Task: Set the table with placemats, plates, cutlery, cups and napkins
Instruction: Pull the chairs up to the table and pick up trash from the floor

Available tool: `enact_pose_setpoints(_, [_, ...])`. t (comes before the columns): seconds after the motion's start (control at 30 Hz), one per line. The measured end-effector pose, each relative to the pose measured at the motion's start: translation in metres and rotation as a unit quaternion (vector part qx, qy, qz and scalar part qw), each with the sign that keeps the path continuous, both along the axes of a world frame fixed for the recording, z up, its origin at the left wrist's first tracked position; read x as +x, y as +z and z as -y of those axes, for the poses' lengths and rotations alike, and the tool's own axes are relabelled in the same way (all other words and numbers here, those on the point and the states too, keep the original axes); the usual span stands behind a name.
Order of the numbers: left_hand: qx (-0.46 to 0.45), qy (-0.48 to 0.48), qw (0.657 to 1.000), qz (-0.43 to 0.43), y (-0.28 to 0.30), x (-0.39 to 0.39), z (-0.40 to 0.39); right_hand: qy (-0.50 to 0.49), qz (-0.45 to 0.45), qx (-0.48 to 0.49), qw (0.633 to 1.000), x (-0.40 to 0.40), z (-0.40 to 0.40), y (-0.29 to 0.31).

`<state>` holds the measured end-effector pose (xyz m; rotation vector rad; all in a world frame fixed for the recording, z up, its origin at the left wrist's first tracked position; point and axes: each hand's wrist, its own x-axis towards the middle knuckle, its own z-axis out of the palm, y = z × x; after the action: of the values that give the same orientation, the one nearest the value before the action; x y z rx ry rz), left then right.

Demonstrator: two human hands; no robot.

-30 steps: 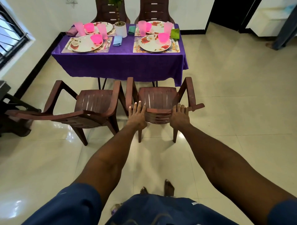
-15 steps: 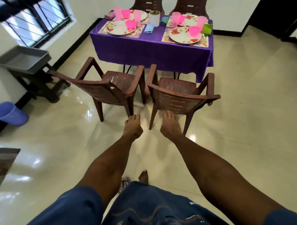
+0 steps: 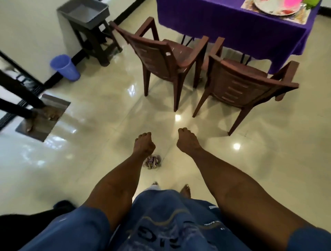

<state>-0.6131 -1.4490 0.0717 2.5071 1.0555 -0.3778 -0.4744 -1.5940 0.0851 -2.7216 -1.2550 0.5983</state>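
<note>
Tiled floor (image 3: pixel 100 100) | table's purple cloth (image 3: pixel 223 26): near-right corner shows placemat (image 3: pixel 293 15), plate (image 3: pixel 274 7), pink cup (image 3: pixel 291 2); rest unseen | left hand (image 3: pixel 144 144), right hand (image 3: pixel 188 141) loosely curled, empty, apart | judged near complete.

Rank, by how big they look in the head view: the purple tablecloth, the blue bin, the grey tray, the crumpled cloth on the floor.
1. Purple tablecloth, though cut off by the frame.
2. Grey tray.
3. Blue bin; close to the tray, so that order is unsure.
4. Crumpled cloth, partly hidden by the left hand.
</note>
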Motion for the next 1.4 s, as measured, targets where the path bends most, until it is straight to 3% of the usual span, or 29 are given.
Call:
enact_pose_setpoints(0.13, [-0.041,0.066,0.997,-0.023,-0.003,-0.049,0.000,0.025,-0.056,0.006,0.998,-0.043,-0.017,-0.005])
enact_pose_setpoints(0.3, [-0.073,0.090,0.992,-0.047,-0.020,-0.118,-0.007,0.050,-0.102,-0.056,0.992,-0.106,-0.034,-0.022])
enact_pose_setpoints(0.5, [-0.101,0.108,0.983,-0.105,-0.054,-0.192,-0.046,-0.010,-0.184,-0.090,0.979,-0.166,-0.069,-0.060])
enact_pose_setpoints(0.63, [-0.116,0.140,0.978,-0.098,-0.089,-0.197,-0.071,-0.077,-0.234,-0.093,0.965,-0.174,-0.086,-0.103])
enact_pose_setpoints(0.97, [-0.141,0.148,0.977,-0.058,-0.310,-0.185,-0.097,-0.215,-0.262,-0.160,0.927,-0.161,-0.120,-0.341])
enact_pose_setpoints(1.17, [-0.144,0.148,0.975,-0.078,-0.472,-0.182,-0.118,-0.296,-0.300,-0.098,0.901,-0.160,-0.168,-0.498])
enact_pose_setpoints(1.4, [-0.119,0.109,0.986,-0.049,-0.619,-0.151,-0.166,-0.293,-0.312,-0.114,0.896,-0.164,-0.229,-0.671])
